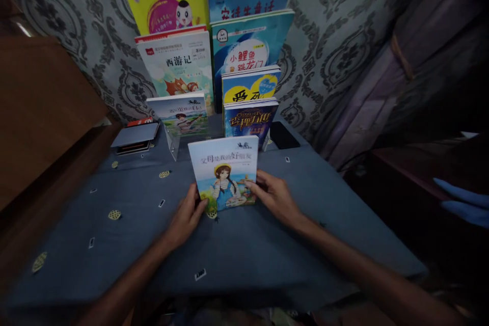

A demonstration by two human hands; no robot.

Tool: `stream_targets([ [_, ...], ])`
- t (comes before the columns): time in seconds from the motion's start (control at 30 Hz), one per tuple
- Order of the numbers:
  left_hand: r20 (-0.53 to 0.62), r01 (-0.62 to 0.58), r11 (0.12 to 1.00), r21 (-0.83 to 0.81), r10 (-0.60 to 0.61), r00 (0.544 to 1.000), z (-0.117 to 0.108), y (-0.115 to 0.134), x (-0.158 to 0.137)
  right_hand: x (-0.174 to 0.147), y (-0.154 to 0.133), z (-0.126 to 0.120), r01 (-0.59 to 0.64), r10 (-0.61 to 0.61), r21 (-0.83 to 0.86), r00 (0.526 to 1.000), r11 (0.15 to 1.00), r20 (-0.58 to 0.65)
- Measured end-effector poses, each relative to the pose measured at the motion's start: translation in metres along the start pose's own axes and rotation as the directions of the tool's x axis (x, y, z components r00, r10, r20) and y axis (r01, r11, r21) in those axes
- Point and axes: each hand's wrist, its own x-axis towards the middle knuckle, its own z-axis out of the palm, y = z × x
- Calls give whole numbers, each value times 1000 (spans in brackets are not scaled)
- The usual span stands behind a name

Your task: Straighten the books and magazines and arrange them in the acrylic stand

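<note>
Both my hands hold a paperback book (pixel 225 173) upright above the table, its cover towards me, with a drawn girl in a yellow hat on it. My left hand (pixel 189 211) grips its lower left edge, thumb in front. At the right edge my right hand (pixel 273 191) pinches the cover, the other fingers behind. Just beyond stands a tiered rack of books: a dark blue book (pixel 250 119) at front right and a book with a guitar player (pixel 187 117) at front left. A clear stand edge (pixel 171 140) shows under the left one.
Taller books rise behind, including a yellow book (pixel 166 0) and a teal book (pixel 252 46). A small stack of books (pixel 135 137) lies at the left, a black flat object (pixel 282 135) at the right. The blue tablecloth (pixel 133 244) ends before a curtain (pixel 367 86).
</note>
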Motion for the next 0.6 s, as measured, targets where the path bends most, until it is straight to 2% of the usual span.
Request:
stream_targets([
  [0.07,2,11,999,-36,-11,1000,0,-1,2,7,5,3,-41,42,-37,999,998,16],
  [0.13,12,54,998,12,-54,998,-2,-6,3,14,11,7,-86,92,-138,995,987,38],
  [0.23,36,99,954,284,-114,993,-7,-13,4,21,20,13,-154,182,-303,981,941,67],
  [0.3,64,89,878,470,-134,989,-11,-13,5,23,24,15,-178,217,-357,973,917,73],
  [0.4,90,66,771,634,-158,983,-16,-7,10,24,26,14,-184,237,-397,967,899,89],
  [0.53,73,-39,675,737,-23,997,-18,-3,27,23,22,13,-181,259,-558,964,810,63],
  [0.6,78,-89,651,754,47,996,-16,-9,42,26,17,20,-127,208,-642,977,756,51],
])
